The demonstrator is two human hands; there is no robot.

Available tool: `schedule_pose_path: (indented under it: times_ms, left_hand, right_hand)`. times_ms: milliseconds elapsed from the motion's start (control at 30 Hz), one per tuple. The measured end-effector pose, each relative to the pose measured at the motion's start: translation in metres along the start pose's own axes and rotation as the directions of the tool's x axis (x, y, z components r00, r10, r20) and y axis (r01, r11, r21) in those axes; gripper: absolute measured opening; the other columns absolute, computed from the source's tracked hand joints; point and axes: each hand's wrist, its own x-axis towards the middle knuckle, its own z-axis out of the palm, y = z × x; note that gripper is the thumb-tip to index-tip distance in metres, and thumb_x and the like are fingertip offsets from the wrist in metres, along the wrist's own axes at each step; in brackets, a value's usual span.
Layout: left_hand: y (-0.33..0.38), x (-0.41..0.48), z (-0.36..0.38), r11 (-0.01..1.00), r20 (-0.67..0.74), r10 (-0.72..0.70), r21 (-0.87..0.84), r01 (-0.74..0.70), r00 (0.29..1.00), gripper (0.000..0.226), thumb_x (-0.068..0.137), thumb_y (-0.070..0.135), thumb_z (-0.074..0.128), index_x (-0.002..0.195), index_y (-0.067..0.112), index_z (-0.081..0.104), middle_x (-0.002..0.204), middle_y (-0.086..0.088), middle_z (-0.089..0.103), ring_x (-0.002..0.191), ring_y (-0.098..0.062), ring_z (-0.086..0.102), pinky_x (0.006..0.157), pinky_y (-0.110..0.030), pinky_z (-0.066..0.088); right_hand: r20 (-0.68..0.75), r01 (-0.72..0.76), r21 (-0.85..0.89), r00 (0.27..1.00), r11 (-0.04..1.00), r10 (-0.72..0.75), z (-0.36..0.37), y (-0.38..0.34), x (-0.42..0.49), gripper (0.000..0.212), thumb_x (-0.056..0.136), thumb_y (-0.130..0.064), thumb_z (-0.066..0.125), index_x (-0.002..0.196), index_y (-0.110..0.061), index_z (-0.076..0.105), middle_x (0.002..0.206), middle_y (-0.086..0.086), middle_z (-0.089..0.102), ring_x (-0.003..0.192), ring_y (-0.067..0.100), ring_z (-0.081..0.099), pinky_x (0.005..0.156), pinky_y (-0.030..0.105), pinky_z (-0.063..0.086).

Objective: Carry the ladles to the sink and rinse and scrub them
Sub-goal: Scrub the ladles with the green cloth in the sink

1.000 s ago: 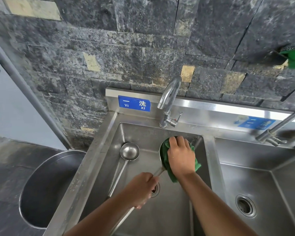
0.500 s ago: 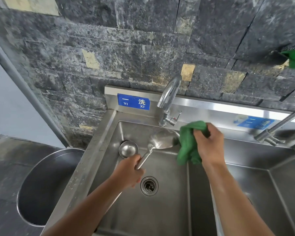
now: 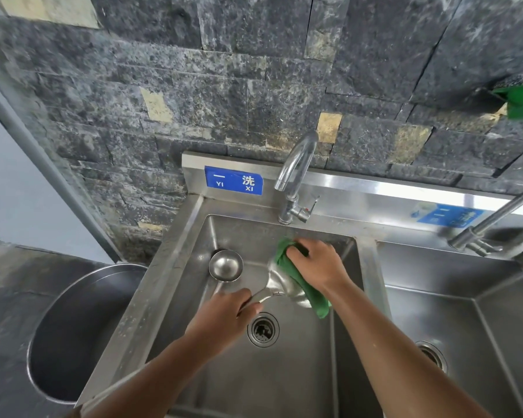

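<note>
Inside the left basin of the steel sink (image 3: 175,267), my left hand (image 3: 224,315) grips the handle of a large steel ladle (image 3: 281,285) just above the drain. My right hand (image 3: 317,263) presses a green cloth (image 3: 302,288) onto the ladle's bowl, covering most of it. A second, smaller ladle (image 3: 226,264) rests in the basin's far left corner, its bowl facing up and its handle running toward me under my left hand.
A curved tap (image 3: 296,173) stands behind the basin; no water runs from it. The drain (image 3: 263,329) lies below the ladle. A second basin (image 3: 435,312) with its own tap (image 3: 492,224) is to the right. A big steel pot (image 3: 73,336) stands on the floor at left.
My right hand, lifted off with the cloth half a second ago, has come back down onto the ladle's bowl. My left hand has shifted slightly along the handle.
</note>
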Motion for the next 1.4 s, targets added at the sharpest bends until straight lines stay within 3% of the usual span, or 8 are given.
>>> schedule_pose_path:
  times_ms: [267, 467, 600, 700, 1033, 1200, 1300, 1400]
  left_hand:
    - [0.001, 0.003, -0.001, 0.987, -0.011, -0.038, 0.157, 0.04, 0.999, 0.036, 0.094, 0.058, 0.043, 0.099, 0.024, 0.053, 0.091, -0.002, 0.068, 0.086, -0.029, 0.066, 0.069, -0.036, 0.052]
    - [-0.002, -0.01, 0.015, 0.989, 0.063, -0.148, 0.008, 0.148, 0.987, 0.039, 0.092, 0.058, 0.041, 0.069, 0.026, 0.043, 0.069, -0.002, 0.057, 0.077, -0.029, 0.063, 0.058, -0.034, 0.04]
    - [-0.002, -0.012, 0.015, 0.988, 0.009, -0.126, 0.088, 0.124, 0.992, 0.04, 0.091, 0.061, 0.04, 0.08, 0.023, 0.043, 0.076, -0.002, 0.062, 0.078, -0.032, 0.063, 0.059, -0.033, 0.038]
    - [0.001, -0.008, 0.012, 0.98, -0.008, -0.072, 0.183, 0.073, 0.997, 0.039, 0.093, 0.063, 0.037, 0.085, 0.025, 0.044, 0.082, -0.004, 0.065, 0.079, -0.033, 0.064, 0.059, -0.034, 0.04]
    - [-0.005, -0.01, -0.001, 0.988, -0.068, -0.105, 0.108, 0.111, 0.992, 0.04, 0.092, 0.061, 0.038, 0.092, 0.024, 0.052, 0.08, 0.004, 0.065, 0.077, -0.026, 0.063, 0.063, -0.034, 0.046]
    - [-0.01, -0.012, 0.005, 0.985, -0.04, -0.137, 0.104, 0.141, 0.99, 0.039, 0.093, 0.059, 0.04, 0.085, 0.021, 0.049, 0.078, 0.001, 0.063, 0.076, -0.028, 0.062, 0.061, -0.033, 0.043]
    - [-0.009, -0.014, 0.013, 0.984, -0.002, -0.126, 0.129, 0.126, 0.992, 0.039, 0.093, 0.059, 0.038, 0.09, 0.022, 0.051, 0.083, -0.002, 0.066, 0.082, -0.031, 0.066, 0.066, -0.037, 0.051]
    - [-0.005, -0.016, 0.022, 0.983, -0.016, -0.141, 0.115, 0.142, 0.99, 0.04, 0.093, 0.061, 0.036, 0.089, 0.023, 0.049, 0.082, -0.002, 0.065, 0.08, -0.03, 0.065, 0.061, -0.035, 0.045]
  right_hand:
    - [-0.036, 0.257, -0.392, 0.955, 0.883, -0.294, 0.025, -0.023, -0.009, 0.038, 0.08, -0.05, 0.041, 0.081, -0.021, 0.065, 0.084, -0.003, 0.068, 0.081, 0.026, 0.063, 0.081, 0.038, 0.053]
    - [-0.164, 0.43, -0.467, 0.817, 0.773, -0.553, 0.06, 0.003, -0.049, 0.023, 0.082, -0.038, 0.057, 0.09, -0.022, 0.071, 0.099, -0.006, 0.068, 0.102, 0.024, 0.063, 0.102, 0.05, 0.042]
    - [-0.217, 0.222, -0.385, 0.922, 0.896, -0.321, 0.047, 0.003, -0.044, 0.04, 0.081, -0.047, 0.05, 0.105, -0.024, 0.072, 0.111, -0.004, 0.069, 0.104, 0.026, 0.062, 0.097, 0.048, 0.048]
    - [-0.111, 0.021, -0.247, 0.993, 0.969, -0.05, 0.036, -0.009, -0.024, 0.033, 0.079, -0.052, 0.044, 0.081, -0.024, 0.062, 0.086, -0.004, 0.063, 0.09, 0.029, 0.062, 0.082, 0.041, 0.053]
    - [-0.021, -0.273, 0.309, 0.956, 0.911, 0.294, 0.019, 0.018, 0.005, 0.04, 0.089, -0.047, 0.043, 0.07, -0.018, 0.064, 0.071, 0.0, 0.066, 0.076, 0.025, 0.065, 0.068, 0.032, 0.049]
    - [-0.288, 0.07, -0.03, 0.955, 0.997, -0.076, 0.053, 0.004, -0.037, 0.033, 0.09, -0.043, 0.044, 0.101, -0.022, 0.067, 0.092, -0.002, 0.067, 0.084, 0.023, 0.063, 0.069, 0.024, 0.046]
    - [-0.239, 0.101, -0.348, 0.952, 0.932, -0.192, 0.065, -0.007, -0.041, 0.043, 0.084, -0.048, 0.041, 0.106, -0.023, 0.068, 0.106, -0.001, 0.068, 0.1, 0.029, 0.062, 0.098, 0.041, 0.045]
    - [-0.145, 0.162, -0.409, 0.96, 0.898, -0.239, 0.063, -0.012, -0.029, 0.037, 0.081, -0.046, 0.042, 0.09, -0.023, 0.069, 0.093, -0.004, 0.069, 0.095, 0.025, 0.061, 0.095, 0.039, 0.045]
